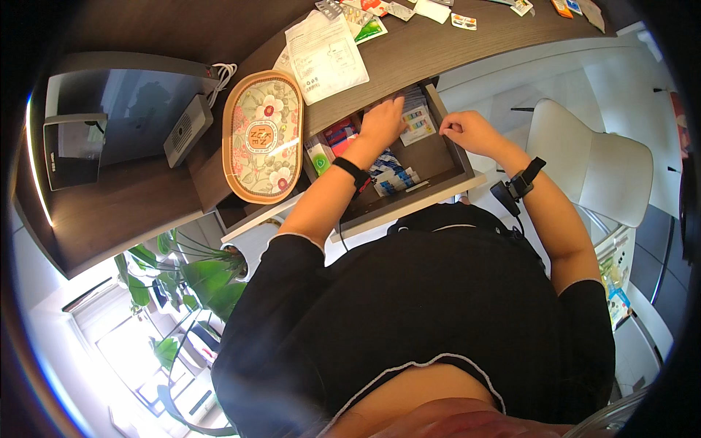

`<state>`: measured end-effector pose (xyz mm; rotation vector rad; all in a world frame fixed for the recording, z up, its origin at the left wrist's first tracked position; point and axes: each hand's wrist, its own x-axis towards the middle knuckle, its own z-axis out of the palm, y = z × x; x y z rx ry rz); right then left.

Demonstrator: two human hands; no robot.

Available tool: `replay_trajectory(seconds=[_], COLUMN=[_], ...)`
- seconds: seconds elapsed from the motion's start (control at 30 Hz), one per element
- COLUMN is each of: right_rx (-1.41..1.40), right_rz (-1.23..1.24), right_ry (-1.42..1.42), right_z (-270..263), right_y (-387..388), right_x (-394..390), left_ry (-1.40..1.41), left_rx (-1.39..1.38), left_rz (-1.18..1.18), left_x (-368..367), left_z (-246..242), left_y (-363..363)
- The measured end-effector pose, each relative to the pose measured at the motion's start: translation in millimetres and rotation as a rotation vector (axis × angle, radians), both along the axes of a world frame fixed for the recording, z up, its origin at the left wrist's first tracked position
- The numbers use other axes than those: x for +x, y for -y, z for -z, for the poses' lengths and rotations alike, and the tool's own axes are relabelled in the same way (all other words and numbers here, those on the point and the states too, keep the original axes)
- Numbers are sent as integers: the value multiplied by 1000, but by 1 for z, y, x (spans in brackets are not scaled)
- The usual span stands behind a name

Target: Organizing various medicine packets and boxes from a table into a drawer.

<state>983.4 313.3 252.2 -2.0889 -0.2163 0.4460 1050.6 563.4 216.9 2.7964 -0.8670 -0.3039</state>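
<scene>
An open wooden drawer (435, 159) lies before me, pulled out from under the desktop. My left hand (381, 125) reaches over it, fingertips at a row of thin packets at the back; whether it grips one is hidden. Just right of those fingers is a flat white packet with coloured print (418, 125). Red and blue packets (340, 133) and a green-and-white box (319, 155) fill the left side. Nearer the front lie blue-and-white sachets (395, 180). My right hand (472, 131) hovers by the drawer's right wall, fingers curled, nothing visible in them.
An oval floral tray (225, 137) stands left of the drawer. On the desktop (405, 60) are a white printed pouch (327, 60), blister packs (356, 15) and small packets. A white chair (589, 159) is to the right, a leafy plant (211, 282) at lower left.
</scene>
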Motion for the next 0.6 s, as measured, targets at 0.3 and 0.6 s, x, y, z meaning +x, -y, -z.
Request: replay_trajectory(seconds=[0.3, 0.6], right_rx=[-12, -17], right_rz=[36, 58], right_ry=[-23, 11], right_z=[-3, 0], right_y=[-6, -10], right_x=[2, 1], left_ry=[-72, -54], left_rx=[14, -62], left_rz=[172, 144], left_x=[-17, 17], left_z=[17, 50], left_y=[-9, 4])
